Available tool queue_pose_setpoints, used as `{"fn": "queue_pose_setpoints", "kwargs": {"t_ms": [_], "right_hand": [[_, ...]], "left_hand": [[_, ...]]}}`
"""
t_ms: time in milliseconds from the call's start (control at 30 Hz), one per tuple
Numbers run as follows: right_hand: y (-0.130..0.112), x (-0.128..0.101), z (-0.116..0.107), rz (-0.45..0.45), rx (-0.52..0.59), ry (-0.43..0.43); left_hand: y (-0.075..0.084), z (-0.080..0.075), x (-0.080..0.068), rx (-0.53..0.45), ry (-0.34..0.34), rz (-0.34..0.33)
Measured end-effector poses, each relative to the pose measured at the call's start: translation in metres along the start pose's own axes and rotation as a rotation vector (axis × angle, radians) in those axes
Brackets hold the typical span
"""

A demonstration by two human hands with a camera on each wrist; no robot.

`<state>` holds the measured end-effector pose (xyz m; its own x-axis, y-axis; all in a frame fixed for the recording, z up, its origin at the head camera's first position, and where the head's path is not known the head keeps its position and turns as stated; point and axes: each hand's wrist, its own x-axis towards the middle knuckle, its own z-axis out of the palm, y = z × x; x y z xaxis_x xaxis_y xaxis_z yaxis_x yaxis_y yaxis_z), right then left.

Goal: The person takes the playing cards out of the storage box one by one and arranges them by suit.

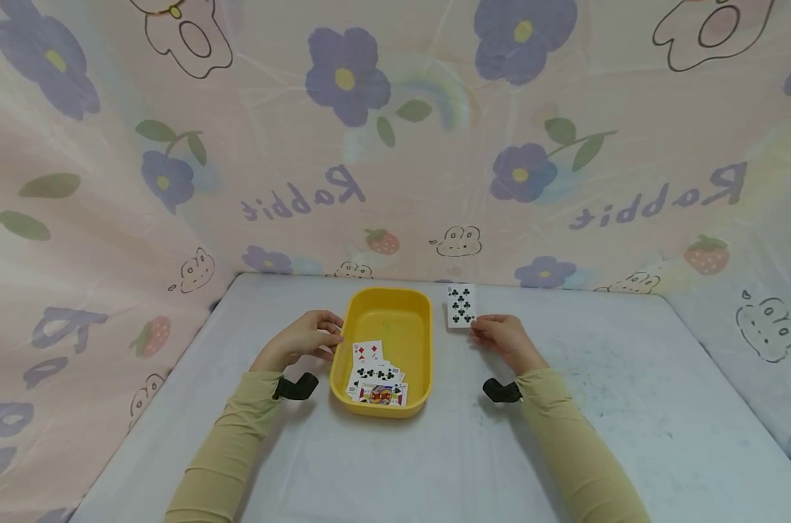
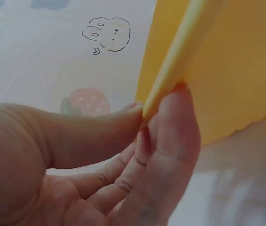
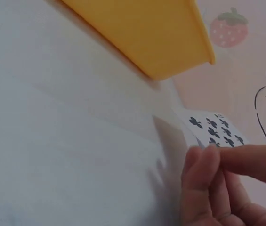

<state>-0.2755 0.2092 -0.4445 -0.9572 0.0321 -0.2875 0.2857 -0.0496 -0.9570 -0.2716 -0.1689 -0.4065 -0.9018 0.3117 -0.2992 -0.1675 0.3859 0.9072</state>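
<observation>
A yellow tray [image 1: 413, 319] sits near the middle of the pale surface [image 1: 630, 407], its long side running from 12 to 6 o'clock. The left hand [image 1: 306, 335] is at the tray's 9 o'clock side; in the left wrist view its thumb [image 2: 90, 134] and fingers [image 2: 170, 141] pinch the tray's rim between them, thumb on the outer face, fingers on the inner.

Inside the tray, toward its 6 o'clock end, lies a loose pile of playing cards [image 1: 375, 378], face up and overlapping: a red diamonds card at the top of the pile, a black clubs card below it, and a face card nearest the person.

The right hand [image 1: 503, 340] is at the tray's 3 o'clock side, apart from the tray. It holds a clubs card [image 1: 461, 306] by the near edge, face toward the head camera, at about 1 o'clock from the tray's middle and just beyond its far right corner. In the right wrist view the fingers [image 3: 203, 179] curl round that card's lower edge, with the black pips showing above them.

A patterned curtain [image 1: 395, 145] with purple flowers, strawberries and the word "Rabbit" surrounds the surface at 9, 12 and 3 o'clock.
</observation>
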Motion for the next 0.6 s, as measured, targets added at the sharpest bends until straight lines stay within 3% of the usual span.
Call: {"fn": "queue_pose_setpoints", "kwargs": {"t_ms": [200, 600], "right_hand": [[0.004, 0.002, 0.008, 0.063, -0.007, 0.018], [0.007, 0.005, 0.021, 0.127, 0.023, 0.050]], "left_hand": [[0.002, 0.000, 0.001, -0.004, 0.021, -0.006], [0.004, -0.002, 0.001, 0.018, -0.011, 0.004]]}}
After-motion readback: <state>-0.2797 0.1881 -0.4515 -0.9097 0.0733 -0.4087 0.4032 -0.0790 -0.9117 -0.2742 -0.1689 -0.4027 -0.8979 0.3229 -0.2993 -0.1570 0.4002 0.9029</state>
